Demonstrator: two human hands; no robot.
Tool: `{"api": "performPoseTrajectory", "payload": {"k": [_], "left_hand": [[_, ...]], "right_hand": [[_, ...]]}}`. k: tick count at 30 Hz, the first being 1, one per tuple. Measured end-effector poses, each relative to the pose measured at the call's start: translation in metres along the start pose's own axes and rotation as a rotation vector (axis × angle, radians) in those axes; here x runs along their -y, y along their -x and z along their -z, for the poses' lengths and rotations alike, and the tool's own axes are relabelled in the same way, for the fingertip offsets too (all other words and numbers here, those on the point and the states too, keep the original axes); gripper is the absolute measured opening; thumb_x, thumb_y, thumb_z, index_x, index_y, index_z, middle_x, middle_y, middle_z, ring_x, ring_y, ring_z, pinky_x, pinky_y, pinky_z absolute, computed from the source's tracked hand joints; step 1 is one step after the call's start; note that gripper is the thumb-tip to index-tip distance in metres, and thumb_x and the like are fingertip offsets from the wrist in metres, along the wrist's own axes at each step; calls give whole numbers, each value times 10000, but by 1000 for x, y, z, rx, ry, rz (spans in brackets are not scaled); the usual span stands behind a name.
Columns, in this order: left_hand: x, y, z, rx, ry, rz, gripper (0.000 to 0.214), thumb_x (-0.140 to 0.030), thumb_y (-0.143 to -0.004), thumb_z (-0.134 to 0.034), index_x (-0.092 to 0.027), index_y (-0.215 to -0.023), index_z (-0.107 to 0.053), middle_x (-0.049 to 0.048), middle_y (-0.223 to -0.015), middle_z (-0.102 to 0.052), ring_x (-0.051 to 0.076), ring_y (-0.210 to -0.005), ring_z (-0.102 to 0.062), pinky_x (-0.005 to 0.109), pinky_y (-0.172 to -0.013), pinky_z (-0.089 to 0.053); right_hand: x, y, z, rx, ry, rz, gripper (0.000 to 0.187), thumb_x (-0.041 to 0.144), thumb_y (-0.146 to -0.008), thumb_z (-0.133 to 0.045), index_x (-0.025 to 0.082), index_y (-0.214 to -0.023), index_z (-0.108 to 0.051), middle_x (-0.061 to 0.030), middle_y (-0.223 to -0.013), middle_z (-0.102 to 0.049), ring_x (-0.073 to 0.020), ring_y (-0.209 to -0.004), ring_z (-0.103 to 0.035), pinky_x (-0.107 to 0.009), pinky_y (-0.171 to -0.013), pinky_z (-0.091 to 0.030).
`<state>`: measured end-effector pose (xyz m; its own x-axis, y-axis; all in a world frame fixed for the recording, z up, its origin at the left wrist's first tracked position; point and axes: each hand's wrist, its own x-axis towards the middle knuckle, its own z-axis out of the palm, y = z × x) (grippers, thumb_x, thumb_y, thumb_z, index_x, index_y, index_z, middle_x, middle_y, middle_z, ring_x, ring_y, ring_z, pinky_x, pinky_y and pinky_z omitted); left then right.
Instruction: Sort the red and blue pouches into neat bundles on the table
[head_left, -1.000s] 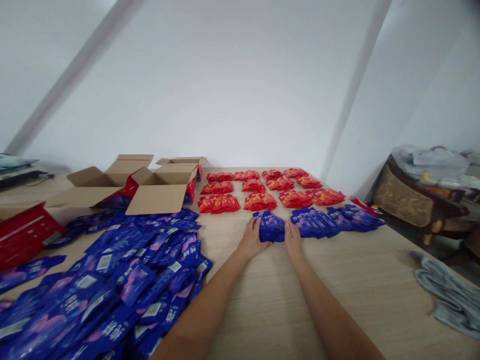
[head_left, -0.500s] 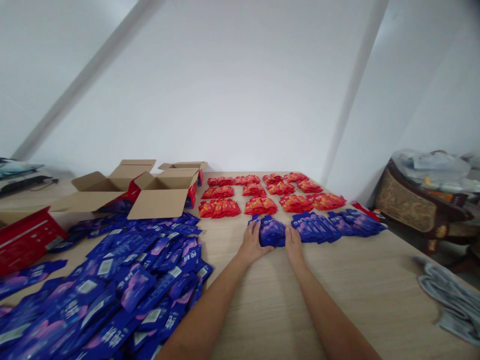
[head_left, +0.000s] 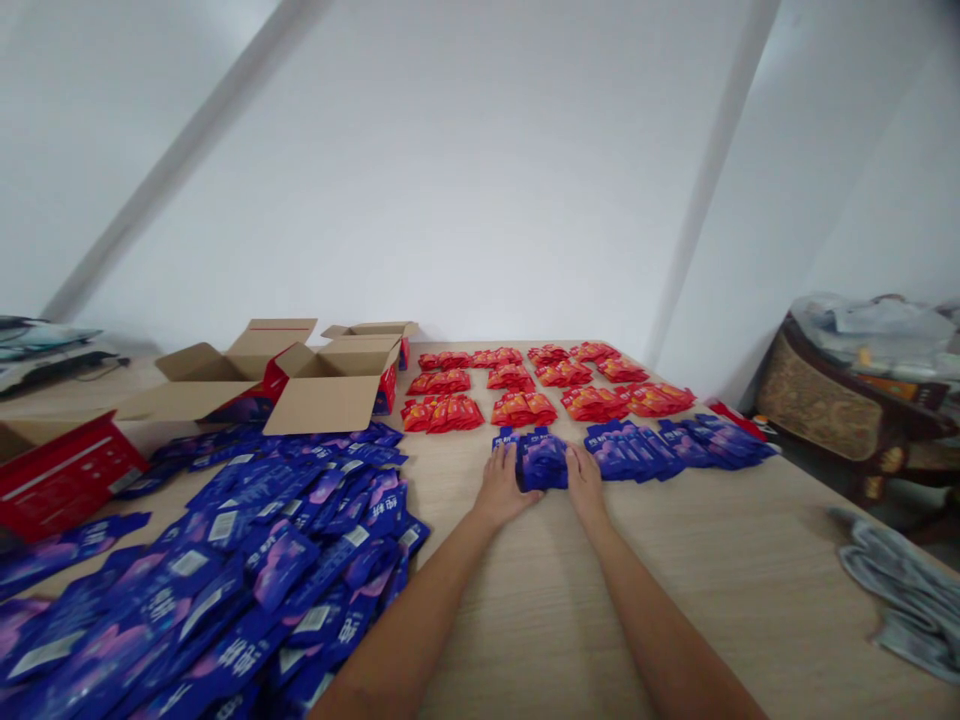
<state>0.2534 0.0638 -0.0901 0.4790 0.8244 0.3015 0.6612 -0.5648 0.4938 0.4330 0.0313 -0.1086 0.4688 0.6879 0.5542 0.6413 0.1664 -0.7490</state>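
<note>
Between my two hands lies a small stack of blue packets point(head_left: 541, 460) on the wooden table point(head_left: 547, 600). My left hand point(head_left: 501, 488) grips the stack's left side, its thumb along the near edge. On the right side, the fingers of my right hand point(head_left: 586, 484) press against the packets. Just right of that hand is a fanned row of blue packets point(head_left: 634, 452), with another blue group point(head_left: 716, 441) beyond it. A large loose heap of blue packets point(head_left: 300, 560) covers the table at left.
Behind the blue row, several bunches of red packets point(head_left: 523, 407) stand in rows. Open cardboard boxes point(head_left: 326, 402) are at the back left, and a red box point(head_left: 67, 480) is at the far left. Grey gloves point(head_left: 900, 590) lie at the right edge, near a patterned chair point(head_left: 814, 400).
Both hands stay on the same blue stack, nearly still. The view has shifted very slightly.
</note>
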Motion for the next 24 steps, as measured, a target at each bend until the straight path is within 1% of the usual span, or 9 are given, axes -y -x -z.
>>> {"api": "performPoseTrajectory", "payload": {"k": [5,7,10,12,15,17,19,21,24], "left_hand": [[-1,7,5,-15,-60,-17,855,-399,-678,-614,-109,-1386,-232,184,-1415,-342,317,-1338,-259,468,-1092,-208],[-2,16,7,-22,-104,-7,798,-400,-725,-570,-108,-1385,-229,181,-1405,-360,313,-1336,-265,475,-1087,-209],[-6,32,13,-27,-207,33,760,-444,-774,-522,-82,-1379,-239,205,-1397,-360,330,-1327,-273,482,-1072,-223],[-11,41,18,-39,-301,65,727,-439,-786,-520,-85,-1368,-267,210,-1362,-399,333,-1289,-333,478,-1042,-274],[-22,47,29,-23,-459,123,585,-337,-808,-520,-100,-1319,-363,197,-1227,-514,315,-1139,-487,445,-917,-409],[-28,45,37,37,-547,154,445,-222,-838,-465,-81,-1259,-438,203,-1138,-560,300,-1045,-550,400,-816,-466],[-31,41,47,113,-592,152,381,-100,-850,-375,-54,-1215,-477,213,-1068,-590,278,-986,-589,357,-762,-482],[-27,38,58,161,-591,144,401,-28,-838,-315,-51,-1201,-484,208,-1014,-615,253,-935,-616,330,-747,-482],[-11,36,77,137,-512,149,405,-32,-812,-361,-86,-1197,-476,187,-1024,-625,238,-931,-620,313,-768,-470]], "right_hand": [[0,-1,0,-24,27,-1,522,473,-881,-271,126,-1088,-602,-154,-1126,-619,-243,-1105,-500,-426,-1000,-321],[0,-1,0,-31,29,-4,531,466,-882,-263,112,-1089,-600,-166,-1135,-610,-245,-1116,-490,-425,-1003,-316],[-1,-1,0,-36,26,-5,521,452,-885,-254,118,-1090,-598,-164,-1138,-607,-245,-1119,-485,-428,-1005,-312],[-1,-1,-1,-42,22,-5,504,438,-887,-253,129,-1087,-598,-158,-1137,-607,-244,-1116,-485,-434,-1005,-310],[1,0,1,-55,17,-1,482,417,-886,-259,135,-1083,-597,-155,-1130,-608,-242,-1100,-490,-436,-997,-320],[3,0,3,-71,14,3,466,403,-883,-266,139,-1084,-593,-153,-1127,-606,-242,-1094,-490,-437,-991,-326],[6,0,6,-102,6,18,443,379,-879,-275,146,-1091,-586,-147,-1131,-599,-240,-1100,-483,-440,-988,-328],[8,1,9,-128,-13,42,421,350,-875,-286,149,-1102,-577,-144,-1137,-592,-236,-1105,-477,-438,-987,-331],[12,2,13,-146,-41,42,401,317,-868,-300,133,-1101,-570,-154,-1122,-594,-237,-1087,-489,-443,-982,-337]]}}
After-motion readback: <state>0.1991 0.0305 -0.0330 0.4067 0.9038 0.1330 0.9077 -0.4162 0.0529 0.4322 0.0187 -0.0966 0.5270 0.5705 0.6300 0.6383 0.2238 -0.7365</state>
